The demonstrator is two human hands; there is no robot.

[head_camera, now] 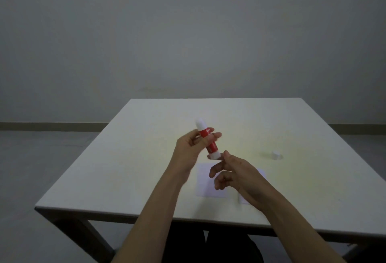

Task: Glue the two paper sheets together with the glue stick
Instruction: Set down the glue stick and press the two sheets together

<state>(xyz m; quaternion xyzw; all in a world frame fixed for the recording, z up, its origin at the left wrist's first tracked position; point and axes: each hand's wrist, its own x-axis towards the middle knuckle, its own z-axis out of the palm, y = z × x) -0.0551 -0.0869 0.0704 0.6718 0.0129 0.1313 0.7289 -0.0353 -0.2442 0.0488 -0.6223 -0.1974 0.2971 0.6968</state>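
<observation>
My left hand (193, 144) is shut on a red and white glue stick (207, 139), held tilted above the table with its white tip up and to the left. My right hand (234, 174) hovers just below the stick's white base, thumb nearly touching it, fingers loosely curled and apart, holding nothing. A white paper sheet (205, 181) lies flat on the table under both hands. A second white sheet (242, 200) lies to its right, mostly hidden by my right hand and wrist. The glue stick's white cap (276, 155) stands on the table to the right.
The pale table (129, 168) stretches wide to the left and back. Its front edge runs close under my forearms. A grey wall and floor lie beyond.
</observation>
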